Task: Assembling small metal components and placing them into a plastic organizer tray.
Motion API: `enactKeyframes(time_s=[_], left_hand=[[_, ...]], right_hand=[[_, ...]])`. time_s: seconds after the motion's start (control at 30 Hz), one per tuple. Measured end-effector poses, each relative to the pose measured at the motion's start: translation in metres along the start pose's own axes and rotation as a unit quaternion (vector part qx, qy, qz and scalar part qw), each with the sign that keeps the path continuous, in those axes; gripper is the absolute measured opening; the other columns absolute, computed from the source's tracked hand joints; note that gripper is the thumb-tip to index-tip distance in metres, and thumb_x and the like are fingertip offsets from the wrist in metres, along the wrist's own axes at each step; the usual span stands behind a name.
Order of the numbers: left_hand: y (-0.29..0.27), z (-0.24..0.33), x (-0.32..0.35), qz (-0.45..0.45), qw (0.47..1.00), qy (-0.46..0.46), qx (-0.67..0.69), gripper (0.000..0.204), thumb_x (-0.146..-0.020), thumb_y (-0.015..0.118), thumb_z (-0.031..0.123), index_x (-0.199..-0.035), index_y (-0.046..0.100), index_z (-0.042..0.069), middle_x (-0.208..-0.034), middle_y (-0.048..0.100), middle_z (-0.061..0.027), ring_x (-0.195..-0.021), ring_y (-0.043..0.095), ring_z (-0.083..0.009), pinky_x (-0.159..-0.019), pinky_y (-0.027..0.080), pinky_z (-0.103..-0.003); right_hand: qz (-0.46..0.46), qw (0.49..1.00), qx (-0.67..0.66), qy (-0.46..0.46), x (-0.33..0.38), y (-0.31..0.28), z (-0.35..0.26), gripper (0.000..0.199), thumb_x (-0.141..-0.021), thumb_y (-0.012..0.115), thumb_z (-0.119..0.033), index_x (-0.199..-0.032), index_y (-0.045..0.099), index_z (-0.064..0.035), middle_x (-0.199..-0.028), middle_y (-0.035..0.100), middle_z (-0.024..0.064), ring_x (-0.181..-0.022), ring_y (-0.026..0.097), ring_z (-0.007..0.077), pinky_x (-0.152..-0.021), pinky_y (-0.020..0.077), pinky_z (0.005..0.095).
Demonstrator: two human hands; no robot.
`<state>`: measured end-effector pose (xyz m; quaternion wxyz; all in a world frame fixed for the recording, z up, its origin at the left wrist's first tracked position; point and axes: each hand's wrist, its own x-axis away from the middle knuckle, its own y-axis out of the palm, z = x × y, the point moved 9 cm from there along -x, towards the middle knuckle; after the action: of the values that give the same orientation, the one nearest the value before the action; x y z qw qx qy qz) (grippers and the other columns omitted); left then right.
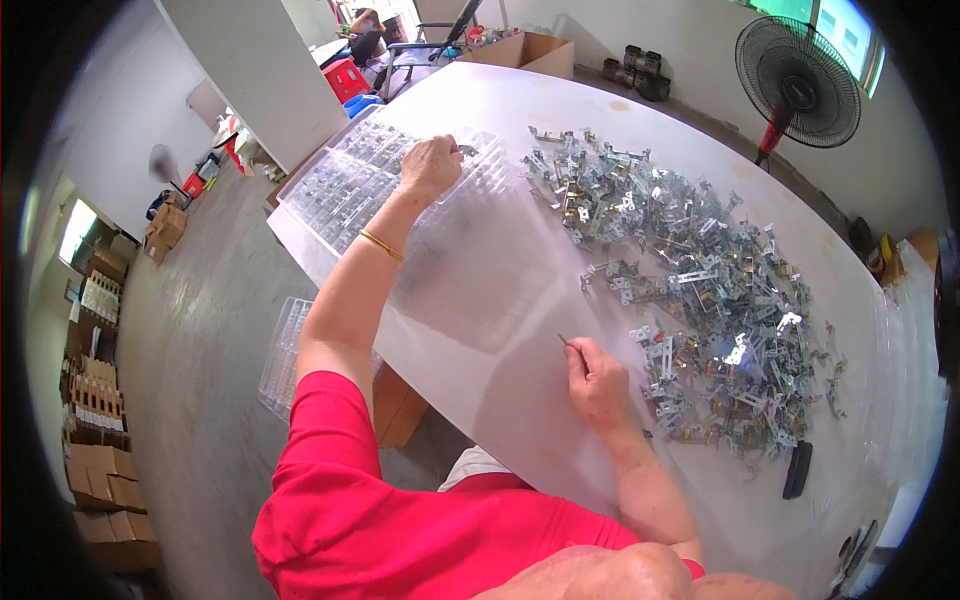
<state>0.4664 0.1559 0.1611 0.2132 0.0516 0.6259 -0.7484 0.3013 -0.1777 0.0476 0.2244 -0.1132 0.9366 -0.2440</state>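
My left hand is closed over the far right part of a clear plastic compartment tray. A small dark metal part shows at its fingertips. Many of the tray's cells hold small metal parts. Nearer me, my right hand is raised over the white table in a pinch. A thin dark piece sticks out between its thumb and finger; its kind is too small to make out. To the right of that hand spreads a big loose pile of silvery metal brackets, some with brass-coloured bits.
A black oblong object lies by the pile's near edge. Below the table's left edge are another clear tray and a cardboard box. A standing fan is beyond the far right edge. Another person sits far back, near a folding chair.
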Motion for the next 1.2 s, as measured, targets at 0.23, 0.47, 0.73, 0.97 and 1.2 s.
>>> enactKeyframes(time_s=[0.23, 0.47, 0.73, 0.97, 1.2], left_hand=[[0.007, 0.006, -0.002, -0.011, 1.0, 0.017, -0.003, 0.022, -0.085, 0.063, 0.024, -0.094, 0.072, 0.006, -0.09, 0.071, -0.0191, -0.092, 0.068, -0.0359, -0.086, 0.051, -0.046], [0.011, 0.012, 0.005, -0.037, 0.997, 0.028, -0.056, 0.025, -0.085, 0.062, 0.024, -0.095, 0.072, 0.003, -0.091, 0.07, -0.0215, -0.091, 0.068, -0.0372, -0.085, 0.051, -0.047], [-0.003, 0.106, 0.058, 0.028, 0.978, 0.17, 0.119, 0.022, -0.088, 0.058, 0.022, -0.089, 0.068, 0.003, -0.091, 0.066, -0.0203, -0.09, 0.064, -0.0388, -0.08, 0.051, -0.046], [0.086, 0.175, 0.124, -0.132, 0.944, 0.217, 0.212, 0.035, -0.083, 0.069, 0.032, -0.099, 0.065, 0.001, -0.096, 0.064, -0.0174, -0.089, 0.063, -0.0325, -0.081, 0.05, -0.041], [0.124, 0.197, 0.118, -0.166, 0.943, 0.216, 0.19, 0.044, -0.074, 0.068, 0.033, -0.101, 0.064, -0.002, -0.094, 0.065, -0.0196, -0.094, 0.062, -0.0332, -0.084, 0.049, -0.041]], right_hand=[[0.013, 1.0, 0.01, -0.01, 0.001, 0.0, 0.004, 0.006, -0.091, 0.063, -0.012, -0.092, 0.059, -0.0071, -0.08, 0.066, 0.0137, -0.071, 0.064, 0.036, -0.061, 0.0498, 0.0439], [0.017, 1.0, 0.01, -0.016, 0.004, 0.001, 0.004, 0.006, -0.091, 0.063, -0.011, -0.092, 0.059, -0.0073, -0.078, 0.066, 0.0142, -0.07, 0.064, 0.0364, -0.059, 0.0495, 0.0442], [0.024, 1.0, -0.001, 0.009, 0.001, -0.005, 0.005, 0.005, -0.091, 0.062, -0.011, -0.092, 0.059, -0.0076, -0.078, 0.066, 0.0149, -0.069, 0.064, 0.0369, -0.059, 0.0496, 0.0445], [0.011, 0.996, -0.074, 0.052, 0.003, -0.005, 0.009, 0.006, -0.093, 0.061, -0.012, -0.094, 0.06, -0.0058, -0.076, 0.066, 0.0152, -0.067, 0.064, 0.0364, -0.058, 0.0491, 0.0414], [0.042, 0.985, -0.138, 0.09, 0.008, -0.01, 0.02, 0.008, -0.094, 0.059, -0.013, -0.096, 0.06, -0.0056, -0.073, 0.064, 0.0165, -0.063, 0.064, 0.0331, -0.058, 0.0481, 0.0393]])
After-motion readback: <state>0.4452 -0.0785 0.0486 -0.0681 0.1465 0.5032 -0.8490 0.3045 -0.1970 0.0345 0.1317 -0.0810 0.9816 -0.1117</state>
